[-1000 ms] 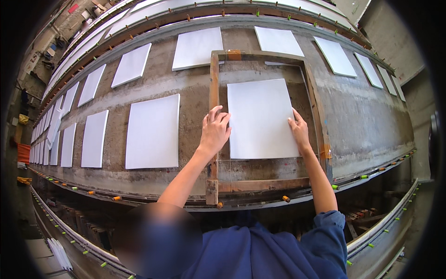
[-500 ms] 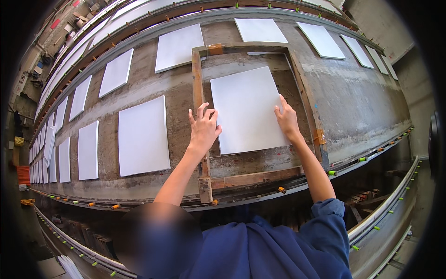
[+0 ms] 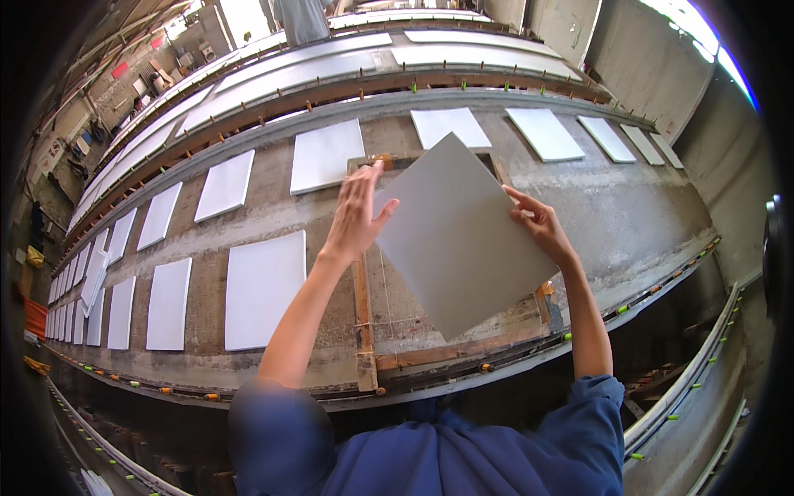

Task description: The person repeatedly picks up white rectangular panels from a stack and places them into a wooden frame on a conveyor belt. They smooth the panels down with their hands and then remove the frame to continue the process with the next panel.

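A square-edged sheet point(image 3: 460, 240) of paper or thin board, looking grey in the shade, is raised above the wooden frame point(image 3: 362, 310) and turned so one corner points toward me. My right hand point(image 3: 542, 221) pinches its right edge near a corner. Close by the sheet's left corner is my left hand point(image 3: 356, 213), fingers stretched out and thumb apart; whether it touches the edge I cannot tell. The frame lies on the long stained table point(image 3: 628, 219), with brown tape on its far left corner. Much of the frame is hidden behind the sheet.
White stacks of sheets point(image 3: 266, 289) lie in two rows along the table, with more along the far row point(image 3: 544, 134). Small green and orange pegs point(image 3: 622, 311) line the table's edges. Other long tables stand beyond, where a person in grey point(image 3: 303, 20) is partly visible.
The sheet has come up off the frame area and turned to a diamond angle. My left hand has opened out and moved up; my right hand now grips the sheet's edge. The view has tilted up.
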{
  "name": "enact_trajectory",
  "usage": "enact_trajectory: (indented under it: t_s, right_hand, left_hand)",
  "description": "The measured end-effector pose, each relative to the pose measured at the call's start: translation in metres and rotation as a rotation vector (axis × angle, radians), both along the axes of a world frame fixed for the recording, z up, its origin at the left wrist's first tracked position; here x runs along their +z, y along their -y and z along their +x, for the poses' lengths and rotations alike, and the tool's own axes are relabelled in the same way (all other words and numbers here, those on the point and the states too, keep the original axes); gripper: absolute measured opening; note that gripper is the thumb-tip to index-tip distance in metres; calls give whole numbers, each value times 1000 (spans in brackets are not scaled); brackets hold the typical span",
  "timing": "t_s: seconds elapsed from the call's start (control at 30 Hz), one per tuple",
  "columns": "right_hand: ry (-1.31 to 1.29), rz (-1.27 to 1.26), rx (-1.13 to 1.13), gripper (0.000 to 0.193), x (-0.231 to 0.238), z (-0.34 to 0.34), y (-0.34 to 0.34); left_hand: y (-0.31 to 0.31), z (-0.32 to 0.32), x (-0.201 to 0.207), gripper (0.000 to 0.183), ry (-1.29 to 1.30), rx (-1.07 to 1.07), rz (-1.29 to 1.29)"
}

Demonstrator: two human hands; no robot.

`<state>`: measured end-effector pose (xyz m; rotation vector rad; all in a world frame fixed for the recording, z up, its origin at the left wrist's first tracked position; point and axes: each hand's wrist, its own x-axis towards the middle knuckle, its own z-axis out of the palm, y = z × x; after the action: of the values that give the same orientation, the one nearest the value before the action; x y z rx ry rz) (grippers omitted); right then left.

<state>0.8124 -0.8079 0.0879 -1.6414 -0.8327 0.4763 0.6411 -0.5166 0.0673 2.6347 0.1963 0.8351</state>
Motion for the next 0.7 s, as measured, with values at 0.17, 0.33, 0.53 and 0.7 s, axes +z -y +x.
enact_trajectory:
  t_s: [0.17,0.33,0.53,0.7]
  right_hand:
    - [129,-47,53,40,28,4,17]
    - [301,246,-451,43,32,46,56]
    - [-255,570,-561,78,-15,11,22]
    - [-565,596,-292,82,-26,-50,-61]
  left_hand:
    - [0,16,15,62,-228,-264,-627]
    - [-2,23,-12,50,126,-139,-997]
    - [63,24,-21,50,344,-151,-1556]
    - [89,14,-35,59,172,-253,-1433]
